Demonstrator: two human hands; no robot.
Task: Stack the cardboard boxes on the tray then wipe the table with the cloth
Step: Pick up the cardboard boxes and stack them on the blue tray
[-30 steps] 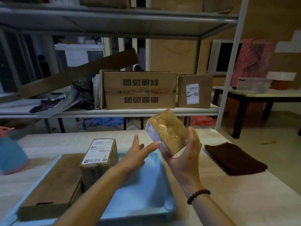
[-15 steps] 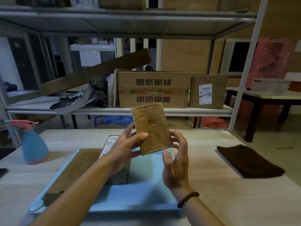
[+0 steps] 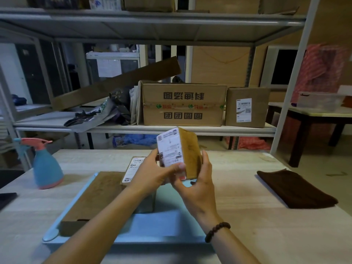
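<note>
Ten fingers (image 3: 179, 165) around small box (image 3: 180, 152)

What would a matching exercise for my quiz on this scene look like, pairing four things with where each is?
Things:
1. small labelled box
2. flat cardboard box
3. brown cloth
4. spray bottle

Places:
A. standing on the table, far left
B. lying on the left part of the tray
C. held in both hands above the tray
D. lying on the table, right of the tray

Pairs: 1-C, 2-B, 3-D, 4-A
</note>
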